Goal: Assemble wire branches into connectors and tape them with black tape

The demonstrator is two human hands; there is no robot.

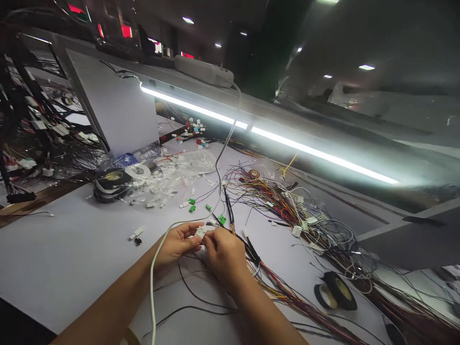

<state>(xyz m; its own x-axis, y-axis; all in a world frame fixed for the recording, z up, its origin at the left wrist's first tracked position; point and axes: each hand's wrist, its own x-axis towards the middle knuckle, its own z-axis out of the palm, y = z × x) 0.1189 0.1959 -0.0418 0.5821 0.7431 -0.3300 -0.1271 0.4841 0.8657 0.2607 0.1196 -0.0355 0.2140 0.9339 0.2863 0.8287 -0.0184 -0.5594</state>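
My left hand (177,243) and my right hand (224,254) meet over the white table (72,254), both pinched on a small white connector (200,232) with thin wires running from it. The fingers of both hands are closed around it. A bundle of coloured wires (283,292) passes under my right wrist. Green connectors (191,205) lie just beyond my hands.
A white cable (219,158) loops from a lamp bar (266,134) down past my left arm. Tape rolls (336,290) sit at the right, more tape (115,182) and plastic bags (179,167) at the left. A tangle of wires (309,215) spreads to the right.
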